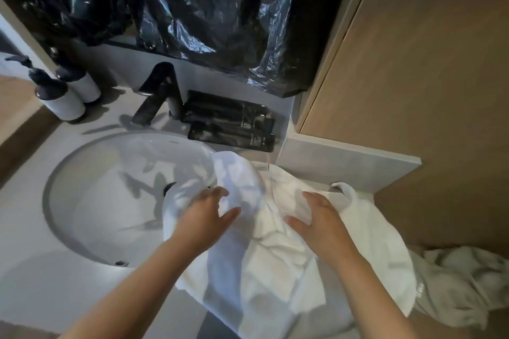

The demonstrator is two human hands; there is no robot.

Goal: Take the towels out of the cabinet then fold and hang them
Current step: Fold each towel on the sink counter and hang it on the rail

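Grey vanity counter [41, 283], sink [110, 187] at nine o'clock: left hand [206, 215] and right hand [316, 217] both rest spread, fingers loose, on the crumpled white towel [275, 270].

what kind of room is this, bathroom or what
Most likely a bathroom, perhaps a hotel one: a round white sink set in a grey counter, a black faucet behind it, two pump dispensers at the left, and a white towel spread beside the basin.
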